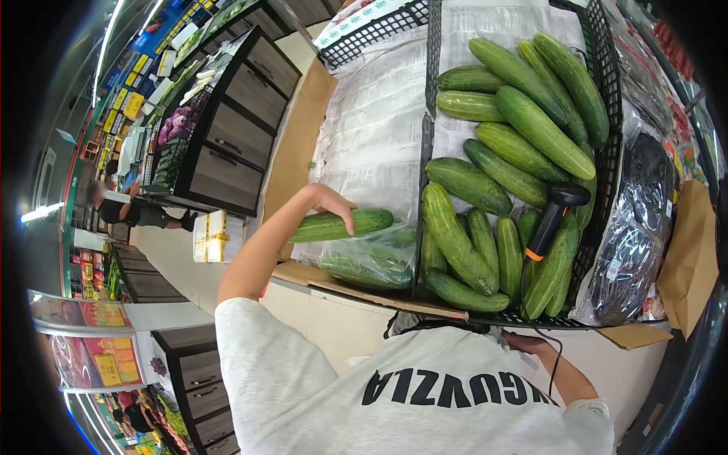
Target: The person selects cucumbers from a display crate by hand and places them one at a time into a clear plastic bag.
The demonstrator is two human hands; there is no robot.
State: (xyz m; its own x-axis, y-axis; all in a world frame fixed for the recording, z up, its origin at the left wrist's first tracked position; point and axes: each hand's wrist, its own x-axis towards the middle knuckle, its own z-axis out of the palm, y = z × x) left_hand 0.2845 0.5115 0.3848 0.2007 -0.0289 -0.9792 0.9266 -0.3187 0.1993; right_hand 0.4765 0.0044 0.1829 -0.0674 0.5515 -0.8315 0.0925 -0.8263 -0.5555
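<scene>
My left hand (332,203) is closed over a green cucumber (370,221) in the left crate. Below that cucumber, more cucumbers lie in a clear plastic bag (379,262) at the crate's near corner. My right hand (525,343) is low by the front edge of the right crate, its fingers mostly hidden. Many loose cucumbers (542,133) fill the right crate on white paper. A black handheld barcode scanner (553,216) with an orange band rests on them, its cable running down past the front edge.
A black mesh divider (428,152) separates the crates. Right of them lie plastic-wrapped dark produce (633,227) and brown cardboard (688,262). Left are wooden cabinets (235,129), a white box with yellow tape (211,236) and a person (136,211) at a distance.
</scene>
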